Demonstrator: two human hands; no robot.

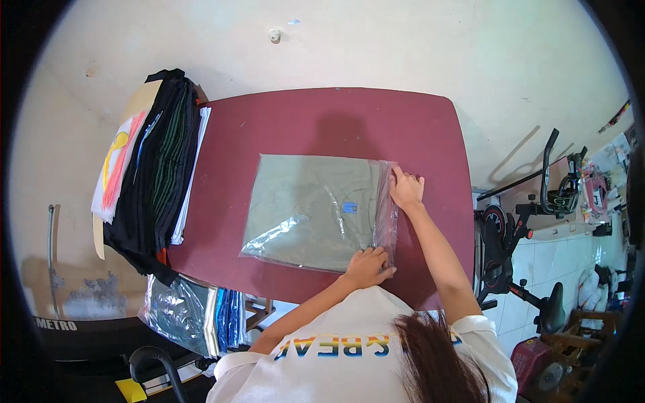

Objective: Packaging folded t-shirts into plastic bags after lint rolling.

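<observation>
A folded sage-green shirt (pixel 307 196) lies flat inside a clear plastic bag (pixel 272 242) on the red table (pixel 262 121). Its round neckline with a blue label (pixel 349 207) shows near the bag's right end. At the bag's upper right corner, my right hand (pixel 407 189) touches the gathered plastic edge, index finger extended. My left hand (pixel 370 268) rests on the lower right part of the bag, fingers bent over the plastic. Whether either hand pinches the plastic cannot be told.
A tall stack of dark folded garments (pixel 161 166) stands at the table's left edge, with white and pink cloth beside it. Bagged garments (pixel 186 312) are stacked below the lower left corner. An exercise bike (pixel 509 252) stands right of the table; a wall lies beyond it.
</observation>
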